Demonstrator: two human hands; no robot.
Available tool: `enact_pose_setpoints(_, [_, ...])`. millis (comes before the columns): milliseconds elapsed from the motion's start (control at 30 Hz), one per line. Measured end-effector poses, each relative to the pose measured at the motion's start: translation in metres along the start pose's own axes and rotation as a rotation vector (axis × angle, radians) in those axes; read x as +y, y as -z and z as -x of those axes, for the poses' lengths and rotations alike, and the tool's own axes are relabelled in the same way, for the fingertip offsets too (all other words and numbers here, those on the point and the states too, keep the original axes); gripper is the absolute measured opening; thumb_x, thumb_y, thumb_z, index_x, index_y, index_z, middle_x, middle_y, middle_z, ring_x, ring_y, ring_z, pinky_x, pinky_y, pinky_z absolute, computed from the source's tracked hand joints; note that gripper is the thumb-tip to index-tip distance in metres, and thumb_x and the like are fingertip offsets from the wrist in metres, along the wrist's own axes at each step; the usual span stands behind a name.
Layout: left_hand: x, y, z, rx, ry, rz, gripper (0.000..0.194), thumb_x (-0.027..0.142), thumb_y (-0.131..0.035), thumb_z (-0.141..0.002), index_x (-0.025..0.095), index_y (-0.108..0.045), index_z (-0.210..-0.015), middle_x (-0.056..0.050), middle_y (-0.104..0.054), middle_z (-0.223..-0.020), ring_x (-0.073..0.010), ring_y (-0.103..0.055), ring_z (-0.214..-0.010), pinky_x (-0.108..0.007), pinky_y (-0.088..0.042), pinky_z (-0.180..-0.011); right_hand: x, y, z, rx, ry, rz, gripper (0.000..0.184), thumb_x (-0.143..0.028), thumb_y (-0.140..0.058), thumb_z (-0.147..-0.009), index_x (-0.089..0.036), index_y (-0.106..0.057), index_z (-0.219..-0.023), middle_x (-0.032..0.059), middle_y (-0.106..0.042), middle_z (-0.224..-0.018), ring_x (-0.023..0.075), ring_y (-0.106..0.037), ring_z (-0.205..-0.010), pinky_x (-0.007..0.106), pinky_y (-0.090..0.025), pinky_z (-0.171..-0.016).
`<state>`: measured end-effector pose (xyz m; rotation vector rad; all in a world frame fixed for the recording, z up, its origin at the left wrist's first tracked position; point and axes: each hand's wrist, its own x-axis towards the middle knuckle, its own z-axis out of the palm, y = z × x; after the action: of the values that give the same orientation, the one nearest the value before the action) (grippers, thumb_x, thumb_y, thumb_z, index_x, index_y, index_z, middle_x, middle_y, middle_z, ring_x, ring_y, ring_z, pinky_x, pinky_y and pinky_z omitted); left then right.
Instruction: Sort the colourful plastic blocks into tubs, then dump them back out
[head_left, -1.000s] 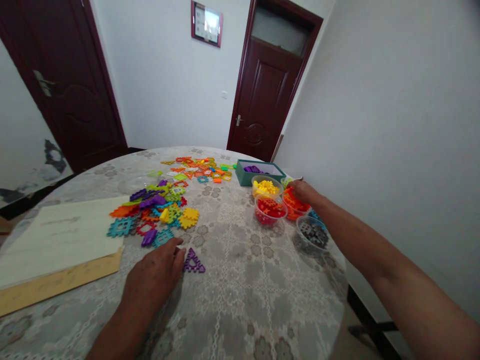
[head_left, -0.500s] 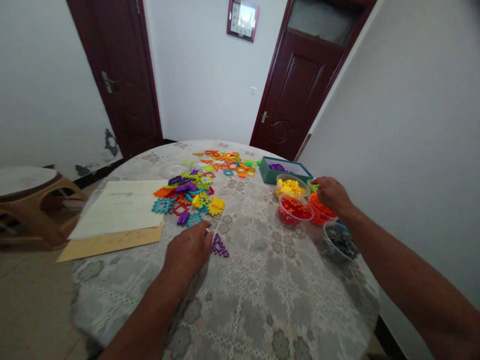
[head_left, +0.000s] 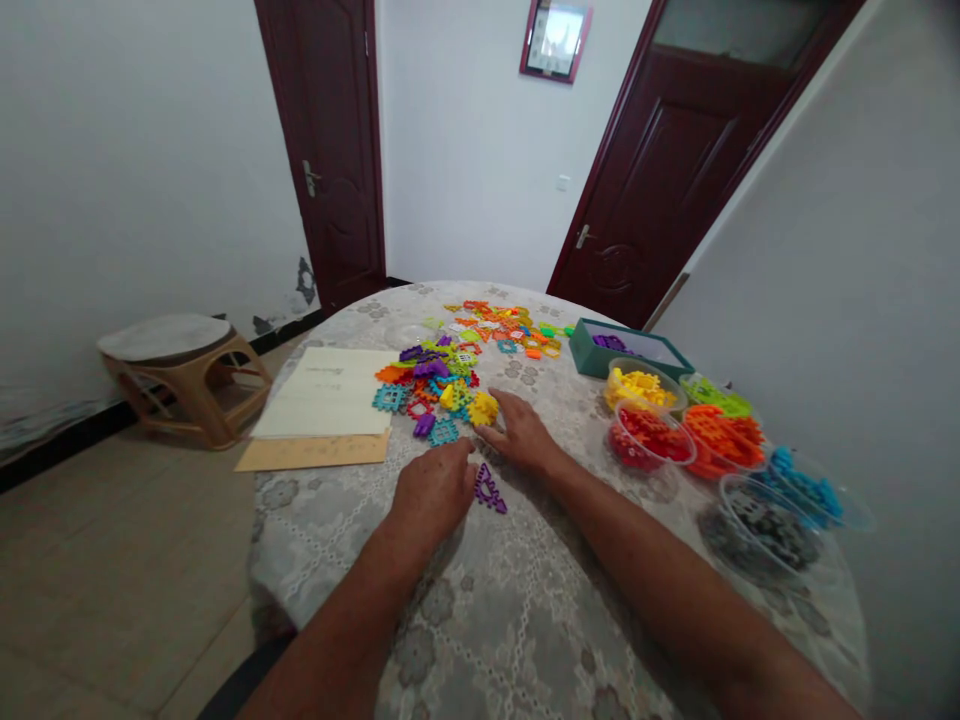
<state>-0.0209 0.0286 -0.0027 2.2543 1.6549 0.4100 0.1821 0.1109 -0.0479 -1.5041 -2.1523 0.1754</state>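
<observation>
Purple and toothed, a triangle [head_left: 490, 491] lies by the left hand [head_left: 437, 487], whose curled fingers may pinch it, I cannot tell; the right hand [head_left: 529, 437], fingers spread, borders a yellow piece [head_left: 482, 408], while single-colour tubs [head_left: 679, 390] presumably keep shades apart.

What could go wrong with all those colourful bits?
The right hand is at a yellow piece on the edge of the pile, so other bits might slide. The purple triangle is right beside the left hand, so it could get nudged. And the gray bowl sits near the table's edge; a bump from the right arm might tip it.
</observation>
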Motion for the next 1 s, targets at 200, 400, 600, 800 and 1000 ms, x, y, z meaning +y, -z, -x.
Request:
enact_pose_setpoints(200, [-0.004,0.004,0.001,-0.002,-0.004,-0.023,0.036,0.031,-0.051,-0.102,0.022,-0.065,-0.135,-0.012,-0.077,-0.125,-0.0301,-0.072,-0.115,-0.039,-0.051,-0.092,-0.011,-0.018,-0.01,0.024,-0.043,0.181,0.049,-0.037,-0.057,-0.1,-0.021,-0.06,-0.145,0.0155,-0.065,-0.139,0.0307,-0.056,-0.129,0.045,-0.042,-0.112])
enact_pose_setpoints(400, [-0.007,0.008,-0.001,0.031,-0.002,-0.025,0.034,0.032,-0.05,-0.104,0.021,-0.066,-0.133,-0.011,-0.078,-0.123,-0.029,-0.072,-0.115,-0.037,-0.051,-0.09,0.006,-0.011,-0.006,0.235,-0.264,-0.195,0.027,-0.027,-0.05,-0.097,-0.021,-0.068,-0.115,0.0086,-0.073,-0.105,0.0236,-0.064,-0.098,0.033,-0.046,-0.093])
enact_pose_setpoints(600, [-0.007,0.011,-0.002,0.066,0.03,0.071,0.034,0.028,-0.054,-0.102,0.021,-0.065,-0.133,-0.011,-0.078,-0.12,-0.0277,-0.072,-0.113,-0.037,-0.051,-0.094,0.019,0.0,-0.009,0.324,-0.399,-0.462,0.026,-0.039,-0.048,-0.091,-0.021,-0.063,-0.102,-0.0003,-0.065,-0.076,0.0191,-0.061,-0.071,0.027,-0.045,-0.065])
enact_pose_setpoints(800, [-0.01,0.012,-0.006,0.164,0.134,0.4,0.051,0.037,-0.061,-0.099,0.016,-0.055,-0.145,-0.015,-0.075,-0.127,-0.0258,-0.073,-0.108,-0.036,-0.053,-0.093,-0.011,0.002,-0.001,0.159,-0.316,-0.767,0.03,-0.05,-0.057,-0.086,-0.022,-0.061,-0.094,-0.0043,-0.06,-0.061,0.0151,-0.054,-0.051,0.025,-0.043,-0.05])
enact_pose_setpoints(1000, [-0.017,0.013,-0.013,0.121,0.191,0.615,0.023,0.033,-0.059,-0.097,0.019,-0.067,-0.114,-0.009,-0.079,-0.108,-0.0198,-0.075,-0.09,-0.028,-0.055,-0.075,-0.041,0.003,0.005,-0.003,-0.162,-1.043,0.033,-0.054,-0.067,-0.087,-0.021,-0.064,-0.094,-0.003,-0.065,-0.067,0.0137,-0.058,-0.054,0.025,-0.046,-0.054])
